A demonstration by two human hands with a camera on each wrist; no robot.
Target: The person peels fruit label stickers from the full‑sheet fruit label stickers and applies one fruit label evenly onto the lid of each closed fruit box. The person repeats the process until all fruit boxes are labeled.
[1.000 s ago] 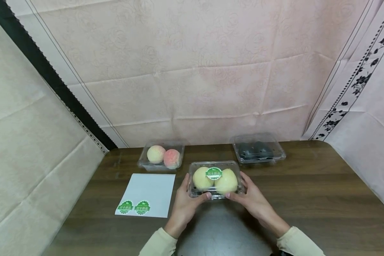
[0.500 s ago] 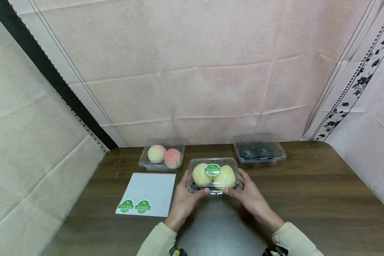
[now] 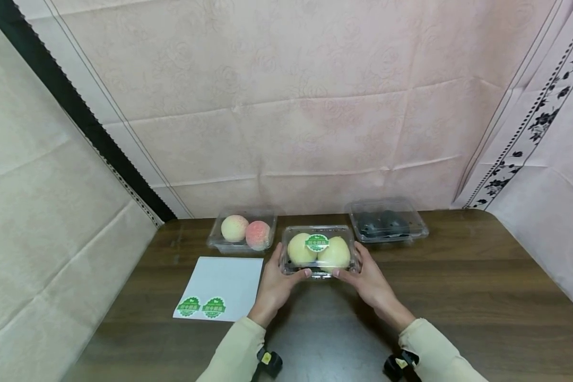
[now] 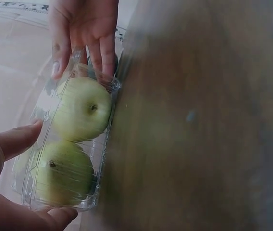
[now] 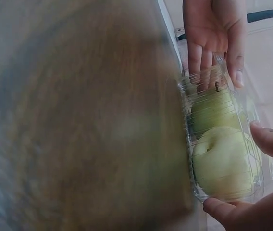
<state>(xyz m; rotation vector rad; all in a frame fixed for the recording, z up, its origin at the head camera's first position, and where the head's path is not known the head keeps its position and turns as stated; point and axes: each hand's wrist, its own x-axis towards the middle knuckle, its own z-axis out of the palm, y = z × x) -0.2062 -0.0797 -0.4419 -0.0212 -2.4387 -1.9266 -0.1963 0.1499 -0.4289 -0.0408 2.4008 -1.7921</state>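
Observation:
Both hands hold a clear plastic clamshell box (image 3: 297, 270) by its two ends. Two pale green pears (image 4: 81, 109) lie side by side inside, and a round green-and-white sticker (image 3: 317, 243) is on the closed lid. My left hand (image 3: 274, 289) grips the left end, its thumb along the near edge and its fingers around the side. The right hand (image 3: 374, 284) mirrors it on the right end, thumb also at the near edge. In the right wrist view the box (image 5: 249, 144) shows from its near side, with the pears behind ribbed plastic.
A clear box with two pinkish peaches (image 3: 245, 232) stands at the back left. Another clamshell with dark fruit (image 3: 381, 224) is at the back right. A white sheet (image 3: 226, 278) bearing two green stickers (image 3: 201, 306) lies left of my left hand. Fabric walls rise behind the table (image 3: 477, 281).
Both hands have moved the pear box away from the body, toward the back of the table between the other two boxes. The grip looks the same.

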